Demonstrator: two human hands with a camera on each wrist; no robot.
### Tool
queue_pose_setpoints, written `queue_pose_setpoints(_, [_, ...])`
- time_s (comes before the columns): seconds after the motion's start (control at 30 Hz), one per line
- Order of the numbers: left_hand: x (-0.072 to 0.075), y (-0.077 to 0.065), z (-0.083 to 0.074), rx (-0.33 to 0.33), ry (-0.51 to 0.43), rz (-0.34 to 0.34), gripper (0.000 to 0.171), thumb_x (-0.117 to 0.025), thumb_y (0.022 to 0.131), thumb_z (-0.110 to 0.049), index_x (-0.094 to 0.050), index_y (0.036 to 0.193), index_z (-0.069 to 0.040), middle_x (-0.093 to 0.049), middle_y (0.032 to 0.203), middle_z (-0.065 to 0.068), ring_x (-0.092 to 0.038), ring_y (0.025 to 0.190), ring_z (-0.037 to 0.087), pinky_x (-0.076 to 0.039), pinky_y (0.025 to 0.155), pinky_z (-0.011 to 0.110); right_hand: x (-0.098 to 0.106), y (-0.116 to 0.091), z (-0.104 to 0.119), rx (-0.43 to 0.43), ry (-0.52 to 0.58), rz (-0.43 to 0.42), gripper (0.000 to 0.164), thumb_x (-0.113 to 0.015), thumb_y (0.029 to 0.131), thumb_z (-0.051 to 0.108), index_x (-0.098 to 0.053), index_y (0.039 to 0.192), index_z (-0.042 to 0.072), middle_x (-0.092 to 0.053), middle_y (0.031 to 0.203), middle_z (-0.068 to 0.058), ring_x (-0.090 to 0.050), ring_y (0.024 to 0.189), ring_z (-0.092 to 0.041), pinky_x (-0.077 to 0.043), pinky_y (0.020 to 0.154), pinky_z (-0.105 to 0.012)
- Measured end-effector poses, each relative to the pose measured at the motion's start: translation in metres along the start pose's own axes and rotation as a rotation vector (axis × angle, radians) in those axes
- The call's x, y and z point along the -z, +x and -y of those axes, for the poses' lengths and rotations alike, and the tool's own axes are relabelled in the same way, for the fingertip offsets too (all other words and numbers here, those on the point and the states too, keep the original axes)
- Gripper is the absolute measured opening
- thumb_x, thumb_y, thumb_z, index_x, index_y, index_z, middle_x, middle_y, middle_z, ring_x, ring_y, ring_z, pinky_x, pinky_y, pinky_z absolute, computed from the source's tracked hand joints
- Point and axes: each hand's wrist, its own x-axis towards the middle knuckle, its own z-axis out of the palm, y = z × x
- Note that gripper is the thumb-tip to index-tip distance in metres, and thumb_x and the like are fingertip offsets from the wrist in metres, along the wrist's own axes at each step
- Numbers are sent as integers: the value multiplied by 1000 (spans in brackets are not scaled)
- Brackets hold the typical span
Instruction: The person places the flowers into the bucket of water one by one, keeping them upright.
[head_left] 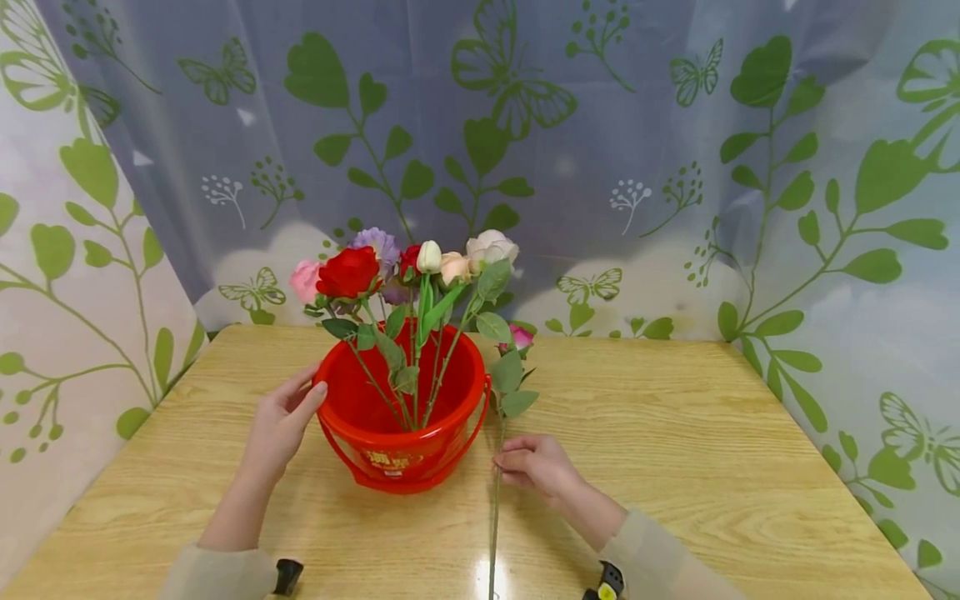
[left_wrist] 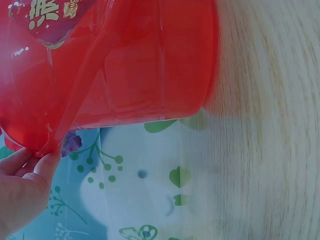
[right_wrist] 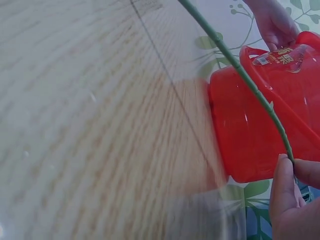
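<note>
A red plastic bucket (head_left: 397, 457) stands on the table with several artificial flowers in it, among them a red rose (head_left: 349, 272), a white tulip (head_left: 429, 257) and a purple bloom (head_left: 377, 248). At the bucket's left rim, my left hand (head_left: 279, 423) grips the edge between thumb and fingers; the left wrist view shows this pinch too. Right of the bucket, my right hand (head_left: 542, 468) pinches the green stem (right_wrist: 250, 85) of another flower, whose pink head (head_left: 519, 337) lies beyond the leaves. The lower stem runs toward the table's near edge.
The wooden table (head_left: 675, 450) reaches back to a curtain (head_left: 585, 167) printed with green leaves and butterflies, which also hangs at both sides. The bucket's red handle (head_left: 474, 433) hangs down along its near side.
</note>
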Motion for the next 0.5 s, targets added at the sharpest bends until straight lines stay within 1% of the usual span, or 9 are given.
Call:
queue_pose_setpoints(0.13, [0,0,1,-5,-10,-2,43,-52,90,-15,-44,124,10,-48,119,27,-52,88,-7,-43,74,11,2,-1,3,-6,-5,-22,26,-55,81,-6,-46,102,-18,-61,79,-11,-59,67,-12,-50,61,-21])
queue_pose_setpoints(0.33, [0,0,0,7,0,7,45,-52,90,-18,-43,125,9,-47,120,25,-51,87,-9,-42,74,10,4,-2,11,16,-24,-43,28,-55,82,-4,-46,105,-18,-62,84,-17,-59,68,-13,-50,63,-24])
queue_pose_setpoints(0.4, [0,0,0,9,2,8,46,-52,90,-18,-43,125,9,-47,121,25,-51,87,-9,-42,74,10,4,-3,15,24,-22,-49,28,-55,82,-4,-46,105,-18,-62,85,-17,-59,69,-13,-51,64,-25])
queue_pose_setpoints(0.5, [0,0,0,7,0,7,46,-52,90,-18,-43,125,9,-47,121,25,-51,87,-9,-42,74,10,6,-4,20,42,-5,-50,27,-55,82,-4,-46,104,-17,-63,82,-14,-60,71,-15,-51,64,-24])
